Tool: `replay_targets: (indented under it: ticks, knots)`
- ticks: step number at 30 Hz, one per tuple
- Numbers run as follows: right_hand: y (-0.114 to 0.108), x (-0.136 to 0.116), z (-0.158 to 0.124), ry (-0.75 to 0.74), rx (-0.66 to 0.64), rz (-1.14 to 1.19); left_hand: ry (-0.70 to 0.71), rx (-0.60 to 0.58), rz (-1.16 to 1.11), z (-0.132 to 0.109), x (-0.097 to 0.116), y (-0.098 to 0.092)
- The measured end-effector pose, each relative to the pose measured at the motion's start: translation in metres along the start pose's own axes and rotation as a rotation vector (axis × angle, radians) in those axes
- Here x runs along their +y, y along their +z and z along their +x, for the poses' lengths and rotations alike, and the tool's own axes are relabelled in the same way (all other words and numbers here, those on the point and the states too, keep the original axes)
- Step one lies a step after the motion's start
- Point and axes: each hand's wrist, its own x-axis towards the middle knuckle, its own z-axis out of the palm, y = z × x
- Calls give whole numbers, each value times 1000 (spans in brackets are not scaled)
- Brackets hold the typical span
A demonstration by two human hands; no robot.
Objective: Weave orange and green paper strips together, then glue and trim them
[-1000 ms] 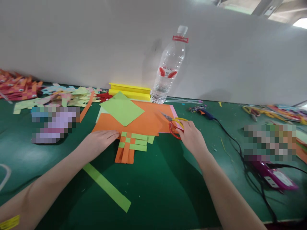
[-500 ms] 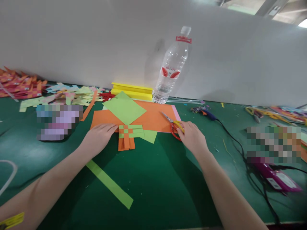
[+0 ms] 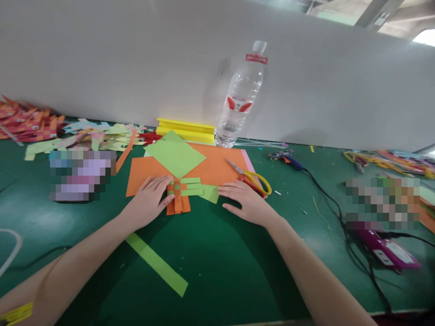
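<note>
Unfastened ends of an orange-and-green paper weave (image 3: 180,194) reach rightward on a green table (image 3: 220,271), between its back and front edges. The left hand (image 3: 147,199) touches the weave's left side, thumb parted from fingers; whether it pinches cannot be told. A sideways drag there could pull strips loose. The right hand (image 3: 246,203), fingers extended and holding nothing, is just beside scissors (image 3: 242,171); a careless sweep toward the back edge could knock them askew.

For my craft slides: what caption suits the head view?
Left hand at woven orange-and-green paper strips, right hand beside scissors.
</note>
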Motion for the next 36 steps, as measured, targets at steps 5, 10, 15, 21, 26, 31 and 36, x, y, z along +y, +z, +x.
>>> replay_targets:
  ticks: [5,10,15,21,26,31,36]
  knots:
    - [3,3,-1,16,-25,2,20,-5,-14,-1,-2,-3]
    - [0,2,-1,29,41,-14,105,6,-10,-2,3,-6]
    - [0,-1,2,34,18,-21,183,4,-11,-3,7,-5]
    - [5,0,0,92,105,-29,277,-38,-35,-2,8,-9]
    - [4,-1,0,92,148,-34,360,-100,-57,-2,14,-15]
    - [5,-2,1,78,106,-22,469,-133,-121,-4,20,-18]
    - [5,-5,1,26,82,-9,556,-140,-118,-5,25,-17]
